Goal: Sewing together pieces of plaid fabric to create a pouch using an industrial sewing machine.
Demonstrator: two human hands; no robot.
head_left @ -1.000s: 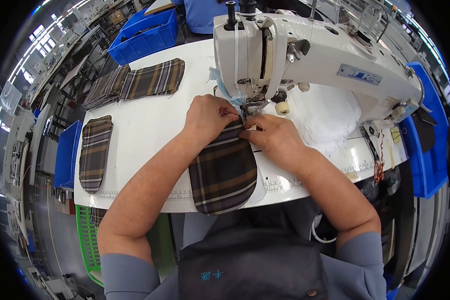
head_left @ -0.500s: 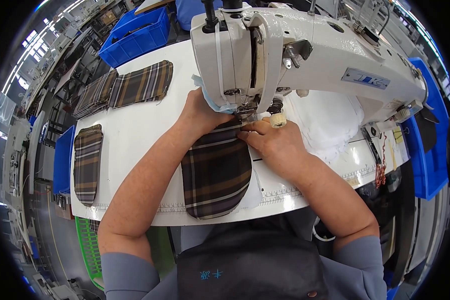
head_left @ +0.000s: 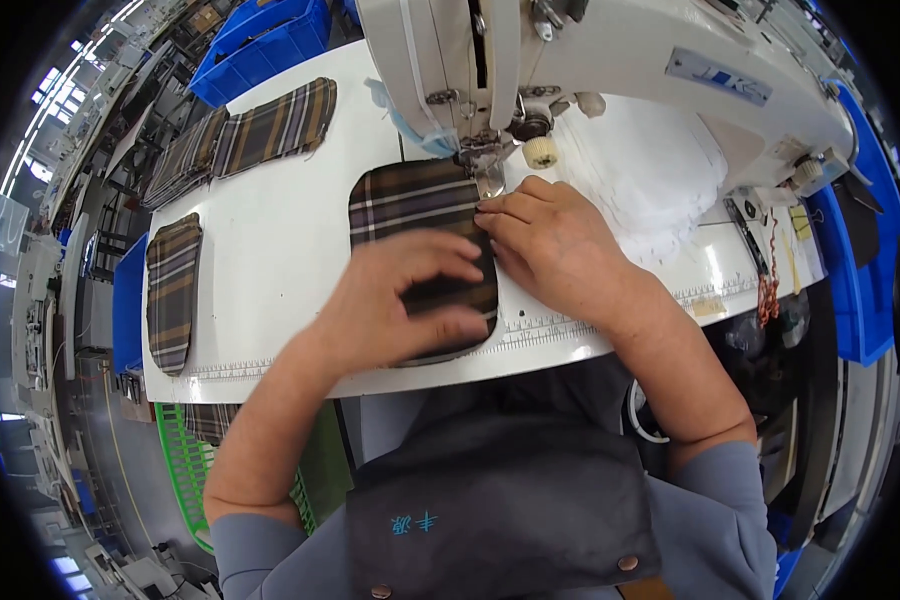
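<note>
Slid forward, plaid pocket piece (head_left: pixel 410 215) lies lengthwise toward presser foot (head_left: pixel 488 172)

A white sewing table (head_left: pixel 270 260) is carrying a plaid fabric piece (head_left: pixel 410 200) near centre, another plaid piece (head_left: pixel 173 290) at left, stacked plaid pieces (head_left: pixel 260 135) far left, and a white sewing machine (head_left: pixel 610 60).

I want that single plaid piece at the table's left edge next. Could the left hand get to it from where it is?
Probably yes. The left hand rests on the plaid piece under the needle, and only bare table lies between it and the left piece.
</note>
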